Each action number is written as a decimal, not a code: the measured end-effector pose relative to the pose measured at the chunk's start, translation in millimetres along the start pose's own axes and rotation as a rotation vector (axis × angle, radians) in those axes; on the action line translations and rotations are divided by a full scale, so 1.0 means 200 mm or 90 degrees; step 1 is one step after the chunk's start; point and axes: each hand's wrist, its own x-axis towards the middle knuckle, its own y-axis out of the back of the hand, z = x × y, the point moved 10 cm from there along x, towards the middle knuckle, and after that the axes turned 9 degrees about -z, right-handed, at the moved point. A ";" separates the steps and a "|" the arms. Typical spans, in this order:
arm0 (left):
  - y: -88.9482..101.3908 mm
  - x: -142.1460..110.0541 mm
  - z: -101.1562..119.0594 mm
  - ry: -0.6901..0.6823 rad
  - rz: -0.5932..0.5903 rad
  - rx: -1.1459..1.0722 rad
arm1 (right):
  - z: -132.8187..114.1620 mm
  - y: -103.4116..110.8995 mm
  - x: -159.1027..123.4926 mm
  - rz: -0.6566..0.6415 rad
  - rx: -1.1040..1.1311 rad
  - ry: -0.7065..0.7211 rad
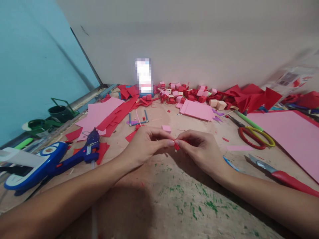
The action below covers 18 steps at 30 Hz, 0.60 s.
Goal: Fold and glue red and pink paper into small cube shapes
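A small piece of red paper (176,145) is pinched between the fingertips of both hands above the middle of the table. My left hand (147,144) grips it from the left, thumb and forefinger pressed together. From the other side my right hand (199,146) holds it the same way, and the two hands' fingertips nearly touch. Fingers cover most of the piece, so its full shape is hidden. Just behind the hands lies a small pink paper block (166,128).
On the left a blue glue gun (87,151) rests in its stand. Scissors (256,134) and a red-handled blade tool (286,176) lie at right. Pink sheets (199,110), several small red and pink boxes (178,93) and a lit phone (144,75) are at the back.
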 end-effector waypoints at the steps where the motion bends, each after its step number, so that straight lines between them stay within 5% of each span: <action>1: 0.00 0.00 -0.01 0.004 0.001 -0.017 | 0.00 0.00 0.00 0.002 0.002 0.005; 11: 0.03 0.00 -0.02 0.015 0.030 -0.051 | -0.02 -0.02 0.00 -0.010 0.056 0.015; 18: 0.04 0.00 -0.01 0.016 0.056 -0.068 | 0.00 0.14 0.00 0.131 0.036 0.010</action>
